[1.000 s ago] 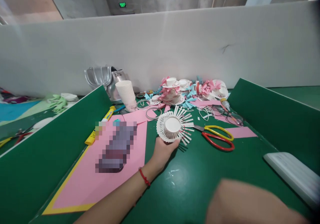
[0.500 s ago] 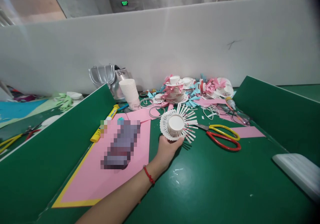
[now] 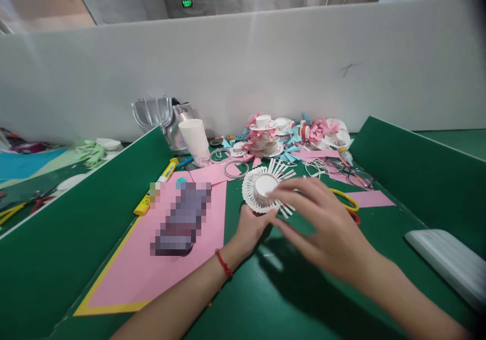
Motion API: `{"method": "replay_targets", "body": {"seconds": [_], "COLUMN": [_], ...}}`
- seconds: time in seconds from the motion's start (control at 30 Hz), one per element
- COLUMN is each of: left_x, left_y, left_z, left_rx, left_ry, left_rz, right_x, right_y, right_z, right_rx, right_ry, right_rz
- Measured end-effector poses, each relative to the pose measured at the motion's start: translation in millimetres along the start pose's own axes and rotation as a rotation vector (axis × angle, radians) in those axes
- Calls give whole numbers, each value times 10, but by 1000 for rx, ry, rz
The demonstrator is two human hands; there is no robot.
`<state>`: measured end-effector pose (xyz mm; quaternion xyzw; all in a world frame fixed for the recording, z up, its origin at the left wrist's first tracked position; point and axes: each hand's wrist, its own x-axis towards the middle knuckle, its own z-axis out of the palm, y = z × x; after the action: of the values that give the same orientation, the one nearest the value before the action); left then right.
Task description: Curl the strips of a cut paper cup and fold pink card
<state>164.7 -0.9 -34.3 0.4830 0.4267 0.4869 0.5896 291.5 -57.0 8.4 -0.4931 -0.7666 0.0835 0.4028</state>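
A white paper cup [image 3: 250, 192], its wall cut into strips splayed out around the base, is held by its near edge in my left hand [image 3: 251, 228]. The strips on its left side are curled into a scalloped rim, while those on the right stick out straight. My right hand [image 3: 319, 218] is over the cup's right side, slightly blurred, its fingers apart. It hides part of the strips and most of the scissors [image 3: 347, 200], whose yellow and red handles show behind it.
Pink paper [image 3: 125, 274] lies at left under a pixelated dark object [image 3: 182, 218] and a yellow glue stick [image 3: 143, 204]. Stacked white cups [image 3: 194, 140] and a silver bag [image 3: 152, 114] stand behind. Finished-looking cup flowers [image 3: 266, 140] are heaped at the back. Green dividers [image 3: 425, 173] flank both sides.
My right hand has come in from the right and reached the cup, covering part of the scissors. My left hand keeps the cup in nearly the same place.
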Motion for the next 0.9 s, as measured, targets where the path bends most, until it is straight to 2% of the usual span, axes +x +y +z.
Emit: {"method": "replay_targets", "body": {"seconds": [0.07,0.1,0.2,0.3,0.47,0.67,0.73,0.8,0.9], "left_x": [-8,-13,-29,-43,-36,-15,-5,9,30], "left_y": [13,17,23,33,41,20,17,16,9], "left_z": [12,20,42,51,40,23,16,6,-7], "left_rx": [13,37,116,124,54,82,77,47,17], "left_ry": [-34,-46,-67,-80,-73,-25,12,47,89], "left_rz": [46,67,93,92,43,72,71,60,40], "right_x": [267,357,471,468,475,483,449,390,272], "right_y": [78,140,323,411,409,331,326,356,456], "right_z": [-113,-131,-86,-26,-33,-55,-51,-25,80], "right_rx": [-236,-281,-288,-277,-361,-431,-382,-275,-74], "right_ry": [-65,-120,-230,-280,-209,-177,-112,41,355], "right_rz": [-141,-178,-227,-226,-198,-200,-188,-131,126]}}
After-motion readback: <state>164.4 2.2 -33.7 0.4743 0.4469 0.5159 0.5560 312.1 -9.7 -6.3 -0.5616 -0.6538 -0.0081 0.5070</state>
